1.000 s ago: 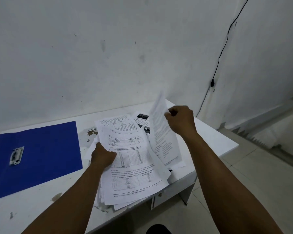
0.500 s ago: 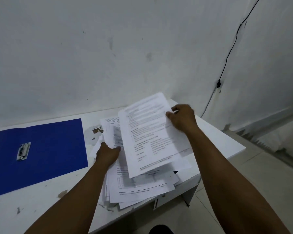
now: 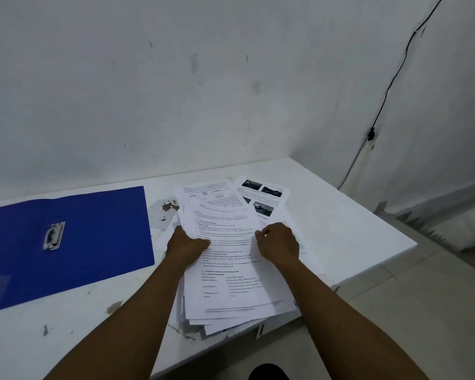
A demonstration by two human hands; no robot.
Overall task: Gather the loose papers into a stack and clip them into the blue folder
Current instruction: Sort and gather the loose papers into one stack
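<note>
Papers: loose white printed sheets point(image 3: 231, 264) lie in an uneven pile at centre frame on the white table point(image 3: 348, 215), long axis running from the near table edge toward the wall, top edges fanned to the upper right; lower corners overhang the near edge.
Photo sheet: one page with dark printed pictures point(image 3: 263, 193) sticks out at the pile's upper right, tilted.
Left hand: left hand point(image 3: 185, 246) grips the pile's left edge, thumb over the top sheet, fingers hidden beneath.
Right hand: right hand point(image 3: 279, 244) rests on the pile's right side with fingers curled; whether it pinches a sheet cannot be told.
Folder: open blue plastic folder point(image 3: 93, 237) lies flat at left of frame, apart from the pile, long axis left to right, its metal clip point(image 3: 54, 235) facing up.
</note>
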